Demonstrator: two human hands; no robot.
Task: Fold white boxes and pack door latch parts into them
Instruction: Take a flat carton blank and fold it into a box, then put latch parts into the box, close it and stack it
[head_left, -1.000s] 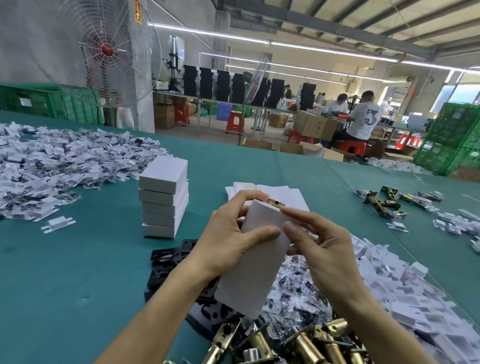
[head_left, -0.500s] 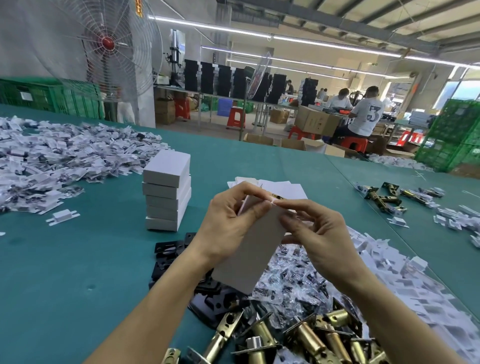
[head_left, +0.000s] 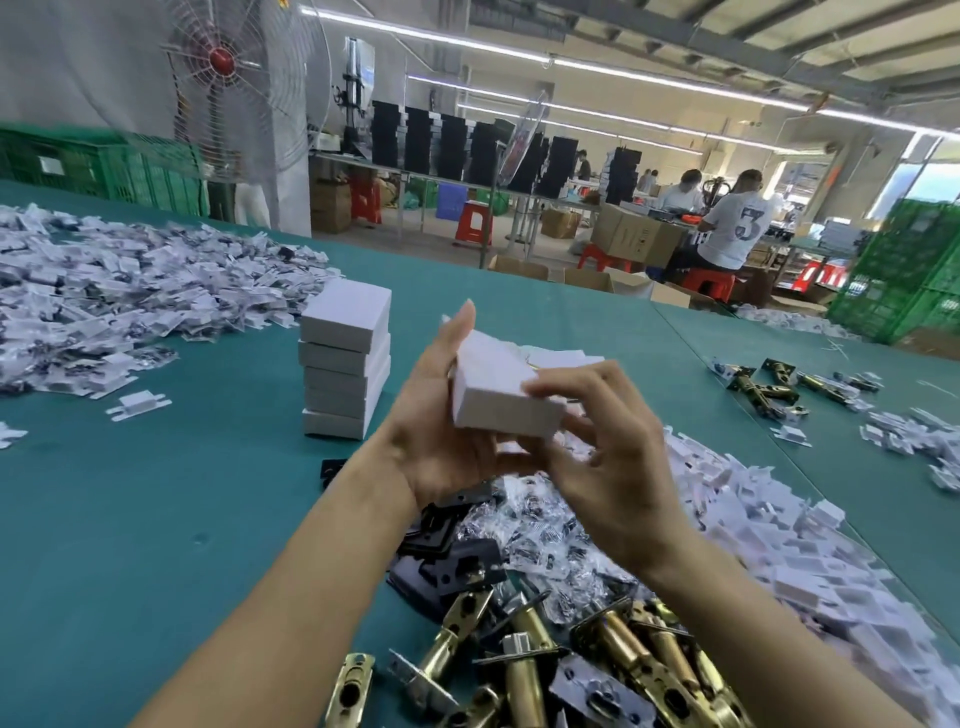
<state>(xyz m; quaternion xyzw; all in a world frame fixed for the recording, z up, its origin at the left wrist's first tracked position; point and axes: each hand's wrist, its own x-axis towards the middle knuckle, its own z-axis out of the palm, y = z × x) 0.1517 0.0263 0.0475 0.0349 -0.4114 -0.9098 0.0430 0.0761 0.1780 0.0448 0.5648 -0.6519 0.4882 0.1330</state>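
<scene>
The left hand (head_left: 441, 431) is cradling a closed white box (head_left: 498, 397) from below and from the left, its thumb standing straight up along the box's far left edge; its fingers are running under the box and are mostly hidden. The right hand (head_left: 608, 457) is gripping the box's right end, with curled fingers lying over the top corner. The box is hanging tilted in the air between both hands, above the table (head_left: 156, 519).

Just under the hands, clear screw packets (head_left: 540, 525) are lying heaped beside black plates (head_left: 457, 558), and brass latches (head_left: 524, 670) are piling up at the near edge. White inserts (head_left: 779, 545) are spreading out to the right. Behind the box, flat blanks (head_left: 571, 358) are lying on the table. To the left, a stack (head_left: 345, 364) of five finished boxes is standing upright. Farther left, a wide heap of white pieces (head_left: 130, 296) is covering the table, and more latches (head_left: 769, 384) are lying far right. Beyond the table, a fan (head_left: 234, 78) is standing and workers (head_left: 732, 223) are sitting.
</scene>
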